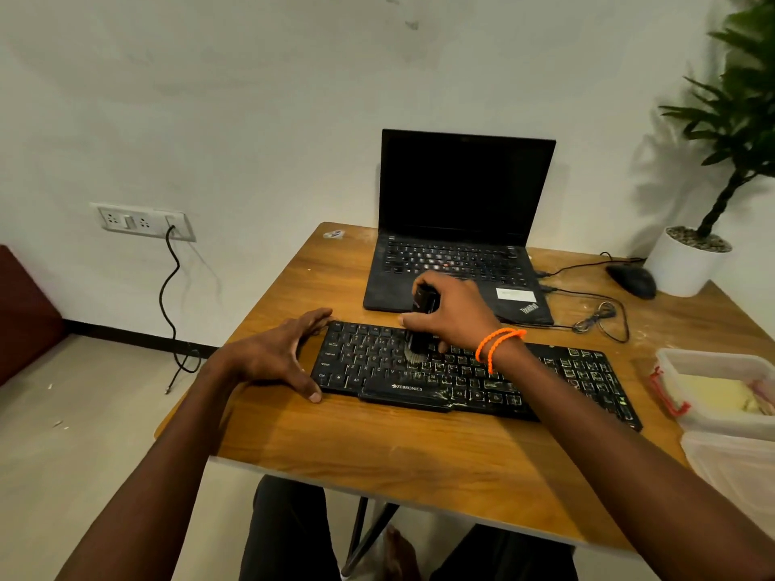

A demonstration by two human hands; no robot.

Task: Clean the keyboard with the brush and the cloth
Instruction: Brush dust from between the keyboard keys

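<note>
At the far left of the frame we see a dark red seat (25,312) against the wall, and to its right a wall socket (142,222) with a black cable (170,295) hanging from it down to the floor. Our left hand (279,354) lies at the left end of the keyboard (469,373), left of the frame's centre: the fingers are spread wide and fairly straight, the fingertips at the keyboard's upper left corner and the thumb against its lower left edge, bracing it on the wooden table (377,446). The black keyboard stretches across the middle of the frame, and pale specks show on its middle and right keys. Our right hand (455,314) is above the keyboard's middle, fingers curled round a black brush (421,325) held upright, its bristles down on the keys. Two orange bands (499,345) circle that wrist. Behind the hand, in the upper middle, an open laptop (459,228) stands with a dark screen. Right of it lie thin black wires (595,312) and a black mouse (633,280). At the upper right a white pot (687,266) holds a green plant (742,98). At the lower right edge are two clear plastic boxes (721,396); the farther one holds something pale yellow, and whether that is the cloth we cannot tell.
</note>
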